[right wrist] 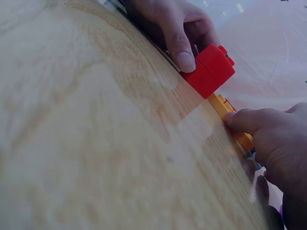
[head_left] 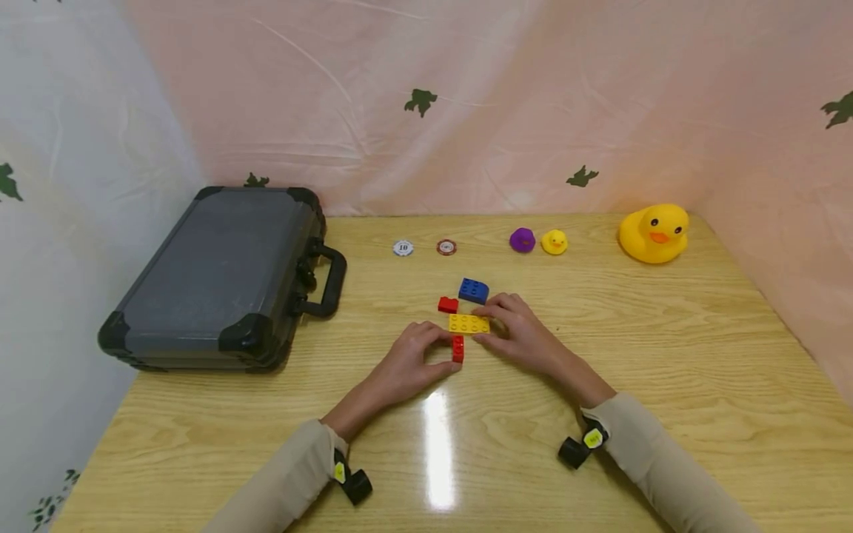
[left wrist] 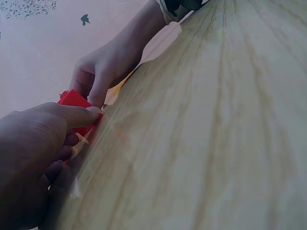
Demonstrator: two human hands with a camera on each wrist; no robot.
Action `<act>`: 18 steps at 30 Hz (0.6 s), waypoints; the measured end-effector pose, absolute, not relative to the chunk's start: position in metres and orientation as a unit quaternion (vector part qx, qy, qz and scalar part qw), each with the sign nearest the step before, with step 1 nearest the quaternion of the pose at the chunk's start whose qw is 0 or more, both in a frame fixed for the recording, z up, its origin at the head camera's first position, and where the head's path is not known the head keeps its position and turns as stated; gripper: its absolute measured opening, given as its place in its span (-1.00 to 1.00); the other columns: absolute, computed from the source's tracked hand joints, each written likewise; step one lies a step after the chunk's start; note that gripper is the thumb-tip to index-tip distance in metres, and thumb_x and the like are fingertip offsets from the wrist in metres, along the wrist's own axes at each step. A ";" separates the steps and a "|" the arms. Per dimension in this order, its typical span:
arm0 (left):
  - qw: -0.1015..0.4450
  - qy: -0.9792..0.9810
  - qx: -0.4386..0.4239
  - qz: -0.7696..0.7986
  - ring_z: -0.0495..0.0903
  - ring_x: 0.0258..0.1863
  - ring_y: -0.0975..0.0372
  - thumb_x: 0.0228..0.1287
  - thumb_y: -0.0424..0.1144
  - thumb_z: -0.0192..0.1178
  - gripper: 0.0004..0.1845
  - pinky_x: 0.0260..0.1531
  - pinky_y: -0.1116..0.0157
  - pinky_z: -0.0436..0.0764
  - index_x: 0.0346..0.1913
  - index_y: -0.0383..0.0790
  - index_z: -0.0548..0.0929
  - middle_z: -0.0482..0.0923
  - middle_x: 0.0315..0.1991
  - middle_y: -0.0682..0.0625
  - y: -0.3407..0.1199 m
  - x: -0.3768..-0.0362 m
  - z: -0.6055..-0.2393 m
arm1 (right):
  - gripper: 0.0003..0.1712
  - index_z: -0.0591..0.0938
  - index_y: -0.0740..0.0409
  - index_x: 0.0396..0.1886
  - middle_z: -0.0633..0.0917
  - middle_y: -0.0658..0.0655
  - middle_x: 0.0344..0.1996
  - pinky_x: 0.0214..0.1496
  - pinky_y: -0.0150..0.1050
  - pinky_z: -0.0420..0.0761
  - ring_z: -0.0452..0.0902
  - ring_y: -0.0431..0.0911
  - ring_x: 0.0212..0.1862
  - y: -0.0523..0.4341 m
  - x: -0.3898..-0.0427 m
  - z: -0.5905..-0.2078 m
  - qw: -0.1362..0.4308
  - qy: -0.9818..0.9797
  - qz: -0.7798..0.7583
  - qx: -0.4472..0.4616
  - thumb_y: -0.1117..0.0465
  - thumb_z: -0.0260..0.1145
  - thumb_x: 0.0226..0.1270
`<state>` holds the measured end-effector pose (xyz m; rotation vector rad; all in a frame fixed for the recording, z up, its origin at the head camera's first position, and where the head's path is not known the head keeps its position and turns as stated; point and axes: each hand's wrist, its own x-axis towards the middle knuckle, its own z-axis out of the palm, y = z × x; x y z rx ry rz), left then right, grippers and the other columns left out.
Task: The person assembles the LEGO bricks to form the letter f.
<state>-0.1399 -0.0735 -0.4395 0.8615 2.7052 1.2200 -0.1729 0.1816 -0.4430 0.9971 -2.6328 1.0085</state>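
Note:
My left hand (head_left: 412, 361) pinches a red toy building brick (head_left: 457, 349) between thumb and fingers. A seam across the red brick (right wrist: 209, 72) shows in the right wrist view, like two bricks stacked. With thumb and fingers, my right hand (head_left: 525, 334) grips a yellow eight-stud brick (head_left: 469, 323) low over the table. The two held bricks nearly meet, the red one on the near side of the yellow one's left end. Just beyond the yellow brick are a small red brick (head_left: 448, 305) and a blue brick (head_left: 473, 291). The yellow brick is partly covered by my right fingers.
A grey hard case (head_left: 200, 274) with its black handle (head_left: 329, 281) stands on the left of the wooden table (head_left: 666, 355). Along the back lie two poker chips (head_left: 403, 248), a small purple toy (head_left: 523, 240), a small yellow duck (head_left: 554, 242) and a large yellow duck (head_left: 654, 235).

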 end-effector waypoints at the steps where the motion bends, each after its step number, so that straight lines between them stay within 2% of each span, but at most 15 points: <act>1: 0.026 0.875 0.278 0.395 0.49 0.02 0.12 0.27 -0.14 0.49 -0.59 0.10 0.08 0.50 0.11 -0.24 0.69 0.63 0.03 -0.02 -0.074 -0.140 -0.440 | -0.59 0.71 0.21 0.12 0.60 0.11 -0.04 0.02 -0.04 0.45 0.40 0.00 0.00 0.182 -0.173 -0.443 0.076 -0.878 0.335 0.332 0.20 0.53 0.32; 18: 0.024 0.876 0.278 0.393 0.48 0.01 0.13 0.28 -0.13 0.49 -0.59 0.08 0.10 0.50 0.11 -0.24 0.70 0.63 0.02 -0.01 -0.073 -0.139 -0.439 | -0.61 0.71 0.22 0.10 0.60 0.12 -0.02 -0.01 -0.09 0.47 0.39 -0.01 -0.01 0.180 -0.171 -0.438 0.072 -0.872 0.358 0.326 0.21 0.52 0.33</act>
